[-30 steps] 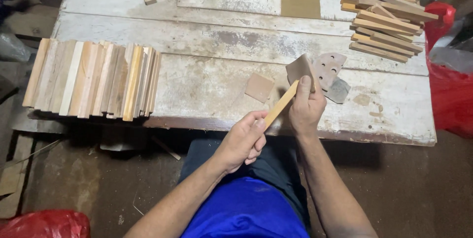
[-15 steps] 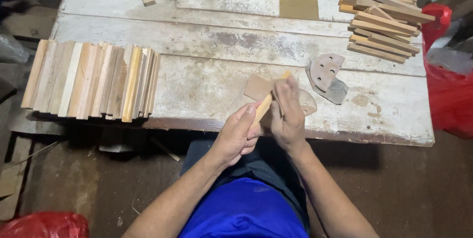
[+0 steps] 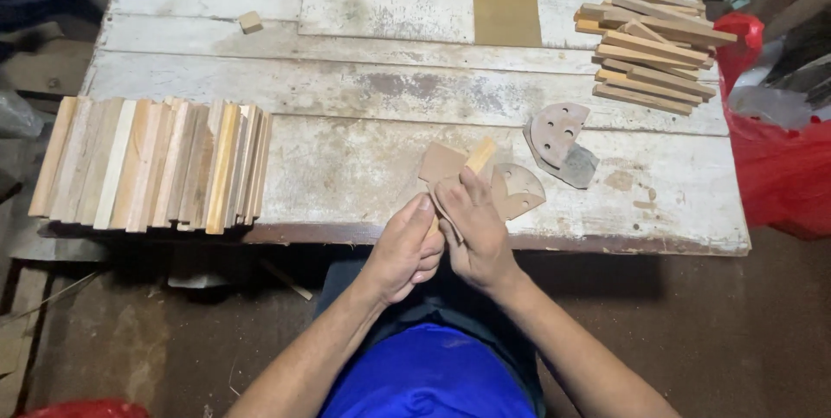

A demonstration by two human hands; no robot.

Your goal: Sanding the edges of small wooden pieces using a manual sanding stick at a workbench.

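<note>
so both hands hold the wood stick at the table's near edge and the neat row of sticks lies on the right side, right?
Not quite. In the head view the neat row of sticks lies on the left side of the table; both hands, left and right, do hold the stick at its near edge.

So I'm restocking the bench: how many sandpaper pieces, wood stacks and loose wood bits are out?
Brown sandpaper pieces on the white table: 4
Stacks of pale wooden sticks: 2
Small loose wooden block: 1
Wooden stick held in both hands: 1
Total: 8
</note>
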